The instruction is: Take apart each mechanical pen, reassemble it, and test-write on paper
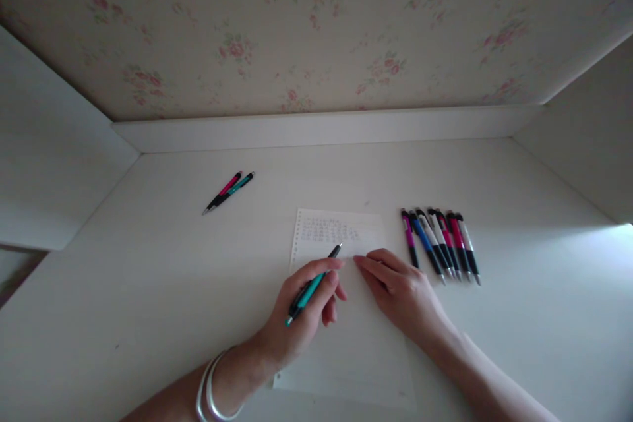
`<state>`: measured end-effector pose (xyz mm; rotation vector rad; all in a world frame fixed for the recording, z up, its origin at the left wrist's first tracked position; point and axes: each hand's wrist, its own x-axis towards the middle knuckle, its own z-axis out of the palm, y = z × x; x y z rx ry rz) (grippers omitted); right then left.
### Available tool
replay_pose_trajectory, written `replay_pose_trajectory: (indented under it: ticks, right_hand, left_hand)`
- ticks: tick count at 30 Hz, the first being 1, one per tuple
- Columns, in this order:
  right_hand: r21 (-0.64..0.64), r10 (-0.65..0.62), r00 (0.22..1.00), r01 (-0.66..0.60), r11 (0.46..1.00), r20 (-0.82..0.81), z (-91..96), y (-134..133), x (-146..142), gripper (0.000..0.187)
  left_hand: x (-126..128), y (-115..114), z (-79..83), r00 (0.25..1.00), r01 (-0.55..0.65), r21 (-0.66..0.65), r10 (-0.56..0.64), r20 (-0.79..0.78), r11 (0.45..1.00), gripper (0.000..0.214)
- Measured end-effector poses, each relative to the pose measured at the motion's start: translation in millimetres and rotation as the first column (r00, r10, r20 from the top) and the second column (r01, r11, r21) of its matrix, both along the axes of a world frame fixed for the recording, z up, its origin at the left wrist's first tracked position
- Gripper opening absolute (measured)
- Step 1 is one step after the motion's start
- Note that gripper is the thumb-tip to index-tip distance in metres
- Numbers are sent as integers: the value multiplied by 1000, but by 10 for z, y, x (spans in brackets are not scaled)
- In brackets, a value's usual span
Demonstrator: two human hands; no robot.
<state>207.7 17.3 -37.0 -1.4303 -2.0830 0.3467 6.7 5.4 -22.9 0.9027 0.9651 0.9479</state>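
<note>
My left hand (306, 300), with silver bangles on its wrist, is closed around a teal and black pen (310, 290). The pen's tip points up and away, over the sheet of paper (346, 356). Small rows of handwriting (326, 229) fill the top part of this loose-leaf sheet, which has punched holes down its left edge. Whether the tip touches the paper I cannot tell. My right hand (403, 290) rests on the sheet's right side, its fingers extended together and holding nothing visible; part of its thumb side is hidden.
Several pens in purple, blue, white and pink (440, 244) lie side by side right of the paper. Farther left on the white desk (148, 290) are a pink pen (225, 188) and a teal pen (237, 188). Floral wallpaper (198, 33) covers the wall behind; white panels flank both sides.
</note>
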Motion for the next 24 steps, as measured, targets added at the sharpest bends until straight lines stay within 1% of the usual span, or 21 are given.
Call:
replay_pose_trajectory:
  ticks: [2,3,5,8,10,12,14,16,18,21,24]
  right_hand:
    - [-2,3,1000,-3,1000,-15,11,-7,-16,29]
    - [-3,7,1000,-7,1000,-21,14,-10,-21,29]
    - [8,13,1000,-13,1000,-17,12,-12,-20,29]
    - [43,-17,1000,16,999,19,0,-11,-2,29]
    - [72,-52,998,48,996,46,-4,-10,14,28]
    - [98,-78,993,70,993,84,-1,-11,29,28]
    - [110,-89,989,75,991,122,2,-14,38,28]
    - [95,-86,987,73,993,135,1,-15,38,29]
    - [65,-71,990,63,996,121,-3,-11,30,29]
    - [19,-50,998,50,999,41,14,-1,12,28]
    - [-64,-100,986,92,994,-131,92,-1,2,25]
  left_hand:
    - [-2,-20,-20,998,48,72,-45,-40,996,31]
    - [-4,-30,-31,996,84,107,-78,-51,991,34]
    - [-11,-51,-53,988,147,163,-138,-69,975,49]
    - [-25,-80,-70,980,188,224,-168,-105,956,75]
    - [-42,-91,-59,974,217,236,-193,-122,947,84]
    - [-62,-91,-36,969,237,198,-217,-117,951,79]
    - [-76,-79,-12,973,223,146,-211,-97,964,62]
    - [-74,-60,7,980,187,107,-178,-93,977,42]
    - [-55,-39,22,978,172,78,-160,-136,982,33]
    - [-20,-19,46,960,188,37,-176,-220,981,35]
    - [-8,-24,59,947,201,58,-179,-265,978,33]
